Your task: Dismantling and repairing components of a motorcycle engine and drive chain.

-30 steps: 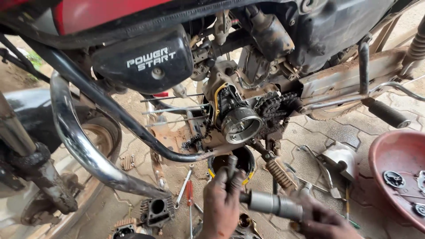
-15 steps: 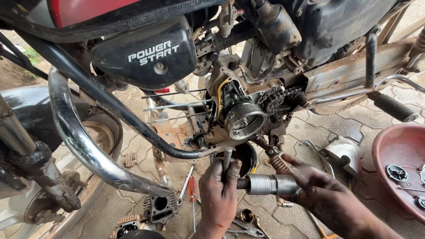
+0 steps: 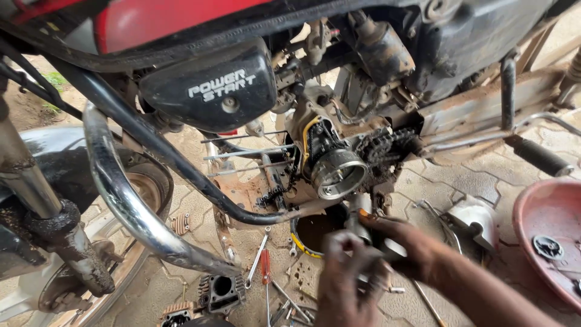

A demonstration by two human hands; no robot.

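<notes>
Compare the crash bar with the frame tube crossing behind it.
The crash bar is bright chrome; the frame tube is dull black. The bar is thicker and curves down toward the tools on the floor; the tube is slimmer and runs under the engine. Both are bent metal tubes sloping down to the right.

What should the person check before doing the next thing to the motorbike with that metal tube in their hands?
1. Metal tube gripped: ok, right hand wraps it.
2. Left hand placement: cannot tell, blurred.
3. Tube lined up with round engine part: cannot tell.
4. Chain seated: ok, sits on its sprocket.
5. Screwdriver nearby: ok, on the ground.
6. Pink basin out of the way: ok.
</notes>
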